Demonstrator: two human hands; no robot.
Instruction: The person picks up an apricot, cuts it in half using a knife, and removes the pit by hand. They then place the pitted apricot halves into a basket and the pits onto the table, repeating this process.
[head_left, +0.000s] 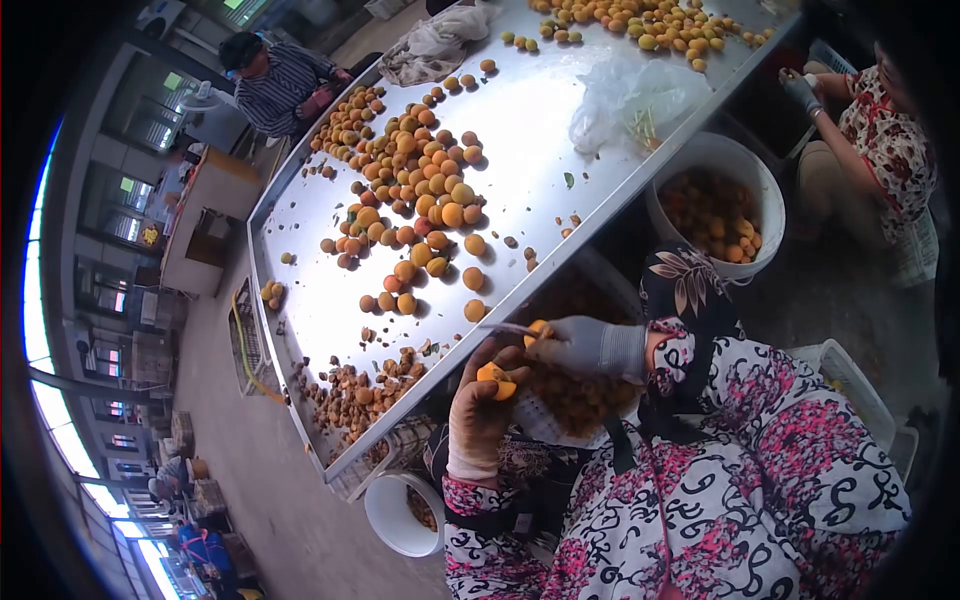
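Note:
My left hand (482,415), in a stained glove, is closed on an orange fruit piece (497,380) near the metal table's front edge. To its right, my right hand (590,347), in a grey glove, is closed round a small knife (508,328), with another orange fruit piece (538,333) at its fingers. The blade points left over the table rim. Below both hands sits a container heaped with fruit pieces (575,400), partly hidden by my hands and sleeves.
Whole orange fruits (425,175) and brown scraps (350,395) lie on the metal table (540,110). A white bucket of fruit (770,215) stands right, a smaller bucket (385,515) below left. People sit at the right and stand across the table.

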